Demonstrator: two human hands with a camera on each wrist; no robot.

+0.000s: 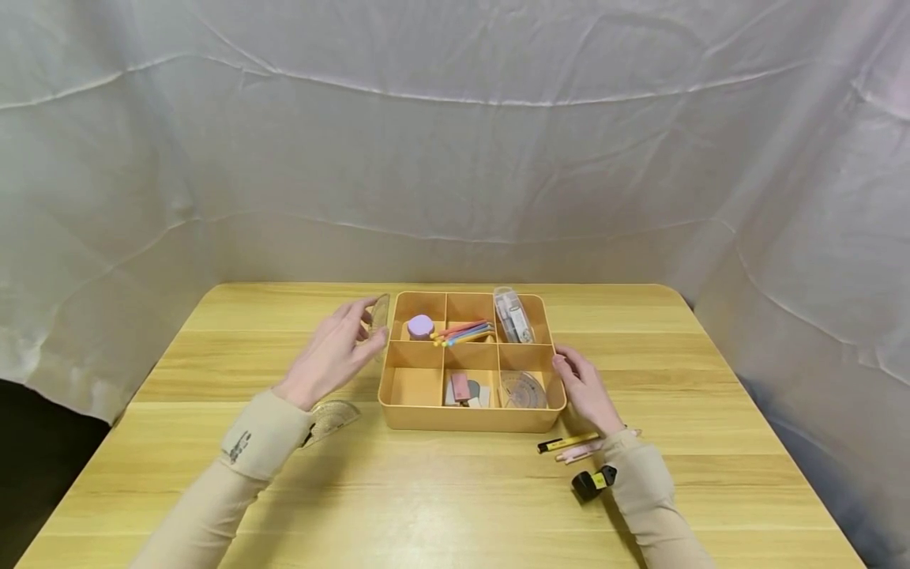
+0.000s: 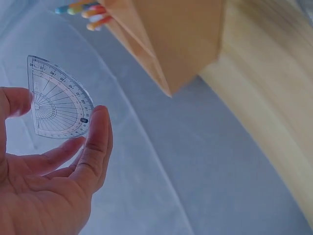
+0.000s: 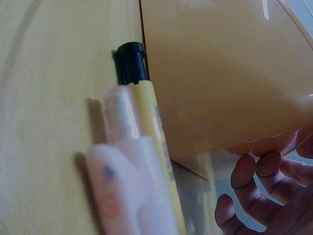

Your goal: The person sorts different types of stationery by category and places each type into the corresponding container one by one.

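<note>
My left hand [image 1: 330, 348] pinches a clear protractor [image 2: 61, 100] between thumb and fingertips, raised beside the left wall of a tan divided organizer box [image 1: 426, 419]. Another clear protractor [image 1: 331, 419] lies on the table below the left wrist. At the box's right wall, my right hand [image 1: 586, 387] grips the rim, with fingertips [image 3: 244, 169] against the side. Inside the box are a purple-lidded round container [image 1: 420, 325], several colored pens [image 1: 465, 332], a clear case [image 1: 513, 314], a pink eraser [image 1: 460, 386] among small flat pieces, and a clear round protractor [image 1: 524, 390].
By the right wrist lie a yellow pen [image 1: 569, 442] with a black end and pink pens [image 1: 579, 452]. A small black and yellow tape measure [image 1: 590, 482] sits nearer the front. The wooden table [image 1: 426, 506] is bounded by a pale curtain [image 1: 455, 174] behind.
</note>
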